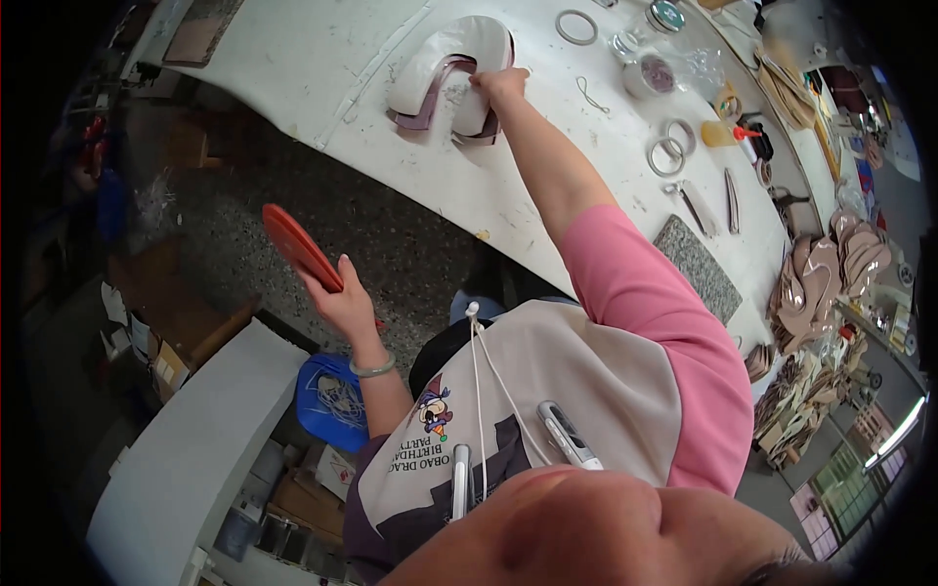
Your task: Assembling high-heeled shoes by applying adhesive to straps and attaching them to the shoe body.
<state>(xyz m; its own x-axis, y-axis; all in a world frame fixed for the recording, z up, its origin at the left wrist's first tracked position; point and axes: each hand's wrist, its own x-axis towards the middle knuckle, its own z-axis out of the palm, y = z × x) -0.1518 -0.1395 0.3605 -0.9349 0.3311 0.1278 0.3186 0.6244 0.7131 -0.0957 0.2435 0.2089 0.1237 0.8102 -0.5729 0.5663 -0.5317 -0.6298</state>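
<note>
The right hand presses closed fingers on a stack of curved, likely light and floppy white cut pieces at upper centre, best pinched at an edge, while the left hand grips a thin, stiff-looking red paddle at centre left, above a blue bin.

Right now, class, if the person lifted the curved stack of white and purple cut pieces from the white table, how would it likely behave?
The curved stack of white and purple cut pieces looks thin and layered, so it would probably flop and sag. The layers already sit offset, so they may well slide apart when pushed. Lying flat under the right hand, it seems unlikely to roll or tip.
</note>
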